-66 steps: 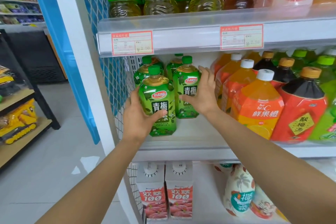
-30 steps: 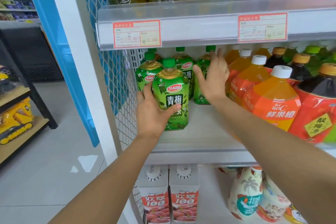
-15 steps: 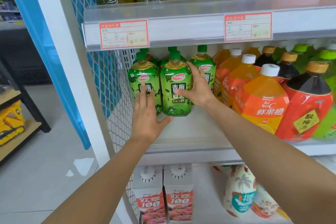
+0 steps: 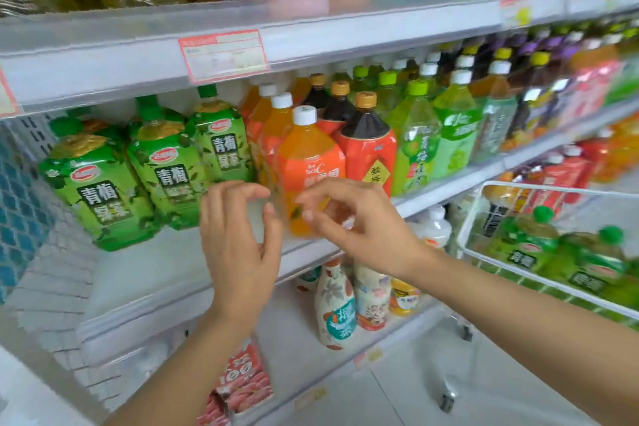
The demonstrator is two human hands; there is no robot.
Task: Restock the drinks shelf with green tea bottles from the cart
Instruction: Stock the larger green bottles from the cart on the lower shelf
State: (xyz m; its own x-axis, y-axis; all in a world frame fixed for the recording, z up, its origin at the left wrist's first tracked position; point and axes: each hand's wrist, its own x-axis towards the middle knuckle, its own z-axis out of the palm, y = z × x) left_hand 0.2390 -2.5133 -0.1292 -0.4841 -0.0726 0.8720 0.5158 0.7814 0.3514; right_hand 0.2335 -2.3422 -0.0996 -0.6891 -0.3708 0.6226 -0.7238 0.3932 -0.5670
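Note:
Three green tea bottles stand at the left of the middle shelf: a front one, a middle one and a rear one. My left hand hovers in front of the shelf edge, fingers curled and apart, holding nothing. Just to its right, my right hand is also empty with loosely bent fingers, in front of an orange juice bottle. At the right, the white wire cart basket holds more green tea bottles.
Orange, dark red and pale green drink bottles fill the middle shelf rightward. The upper shelf carries a red price tag and more bottles. Floral bottles and red cartons sit on the lower shelf. A cart wheel rests on the tiled floor.
Both hands have let go of the green tea bottles and drawn back from the shelf. The view has swung right, bringing the cart basket into sight.

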